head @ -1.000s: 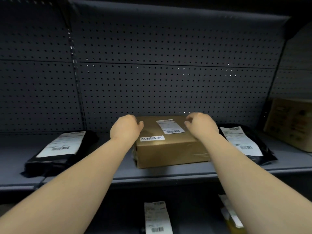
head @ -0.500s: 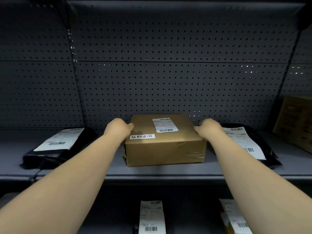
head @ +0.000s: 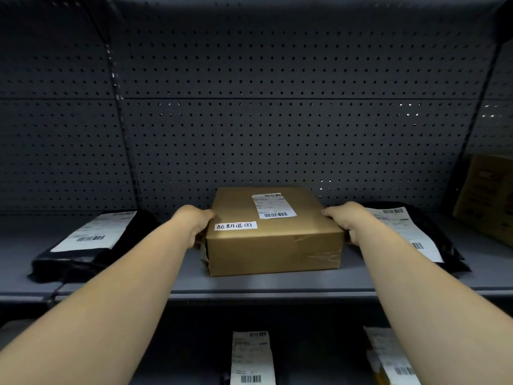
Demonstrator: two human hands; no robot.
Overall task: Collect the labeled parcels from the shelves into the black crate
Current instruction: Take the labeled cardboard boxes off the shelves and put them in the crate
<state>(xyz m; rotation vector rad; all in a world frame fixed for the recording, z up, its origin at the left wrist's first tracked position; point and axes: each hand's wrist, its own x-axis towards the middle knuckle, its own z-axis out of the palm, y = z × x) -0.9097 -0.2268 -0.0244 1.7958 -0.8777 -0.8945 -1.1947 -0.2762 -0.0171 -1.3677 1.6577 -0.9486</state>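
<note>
A brown cardboard box (head: pixel 273 240) lies on the grey shelf (head: pixel 272 284) in the middle of the view. It carries a white shipping label and a small white handwritten sticker on top. My left hand (head: pixel 194 222) grips the box's left side, fingers curled round the edge. My right hand (head: pixel 348 219) grips its right side the same way. The box's bottom rests on the shelf. The black crate is out of view.
A black mailer bag (head: pixel 83 245) with a white label lies to the left, another black mailer (head: pixel 413 234) to the right. A larger cardboard box (head: pixel 488 195) stands at far right. The lower shelf holds more labelled parcels (head: pixel 251 357). A perforated back panel (head: pixel 277 129) closes the shelf.
My hands slid from the box's top outward and down to its left and right sides and took hold there. The box has not visibly left the shelf.
</note>
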